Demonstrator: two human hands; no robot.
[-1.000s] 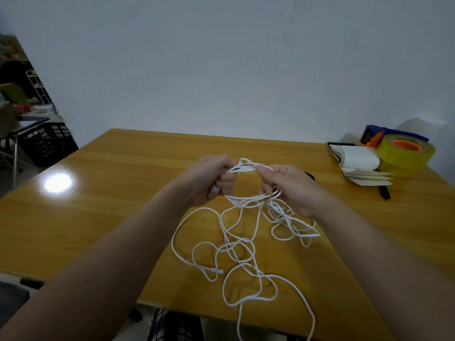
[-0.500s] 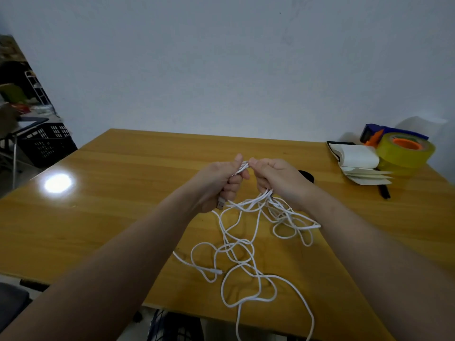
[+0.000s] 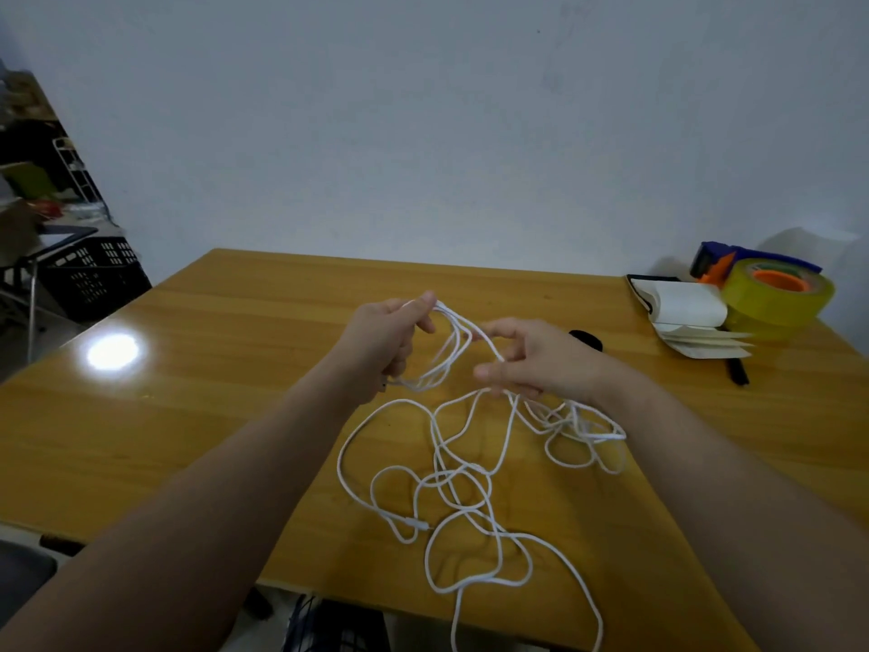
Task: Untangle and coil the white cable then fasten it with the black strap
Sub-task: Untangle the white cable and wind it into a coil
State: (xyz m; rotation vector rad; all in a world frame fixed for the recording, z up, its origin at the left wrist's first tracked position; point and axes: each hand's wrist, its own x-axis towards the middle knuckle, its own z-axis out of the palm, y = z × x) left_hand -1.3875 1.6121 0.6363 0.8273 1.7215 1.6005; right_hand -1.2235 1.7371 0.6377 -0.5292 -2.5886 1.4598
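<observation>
A long white cable (image 3: pixel 463 482) lies in loose tangled loops on the wooden table (image 3: pixel 225 369), and one strand hangs over the front edge. My left hand (image 3: pixel 385 338) pinches a few coiled loops of it above the table. To the right, my right hand (image 3: pixel 536 360) holds a strand between thumb and fingers, and this strand runs up to the left hand's coil. The black strap (image 3: pixel 587 339) lies on the table just behind my right hand, partly hidden by it.
At the back right of the table are a white notepad (image 3: pixel 686 308), a yellow tape roll (image 3: pixel 778 294) with a blue and orange dispenser, and a black pen (image 3: pixel 737 370). A black crate (image 3: pixel 89 275) stands on the floor at the left.
My hands were pressed together at the coil half a second ago. They have since drawn apart: the right hand slid right and down along a strand, and the left hand keeps the loops.
</observation>
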